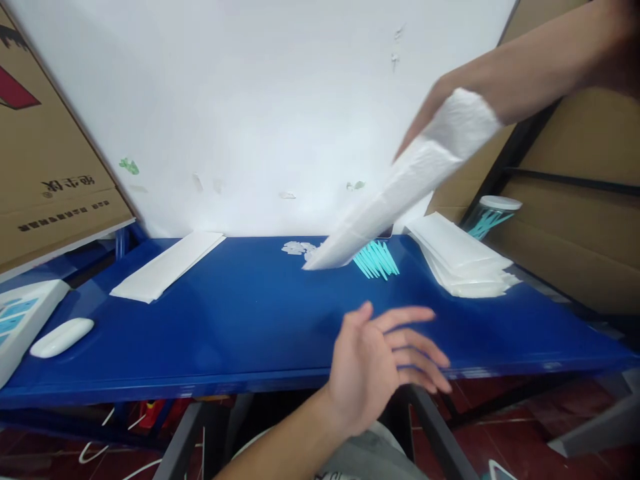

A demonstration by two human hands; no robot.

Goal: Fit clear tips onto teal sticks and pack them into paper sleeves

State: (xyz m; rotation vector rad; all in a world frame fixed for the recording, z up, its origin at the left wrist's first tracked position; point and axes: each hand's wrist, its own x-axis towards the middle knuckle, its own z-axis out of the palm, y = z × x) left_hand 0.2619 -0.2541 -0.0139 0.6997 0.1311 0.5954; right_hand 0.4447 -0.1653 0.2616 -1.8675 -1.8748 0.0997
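Observation:
My left hand (367, 367) is held over the front edge of the blue table (250, 333). Its fingers are spread and it holds nothing. From the upper right my right hand (433, 110) grips a long, thin, white paper-like sleeve (395, 193), which slants down to the left. The sleeve hides most of the fingers. Behind its lower end lie small pale flat pieces (296, 247) and a heap of turquoise sticks (377, 259), both partly covered. A stack of similar white sleeves (460, 257) rests at the right, and a few more white sleeves (167, 267) lie at the left.
A white panel (250, 120) closes off the table's back. Cardboard boxes (50, 147) flank it. A lidded jar of turquoise sticks (493, 217) stands at the right. A white oval object (63, 337) and a white device with blue panels (25, 320) occupy the left end.

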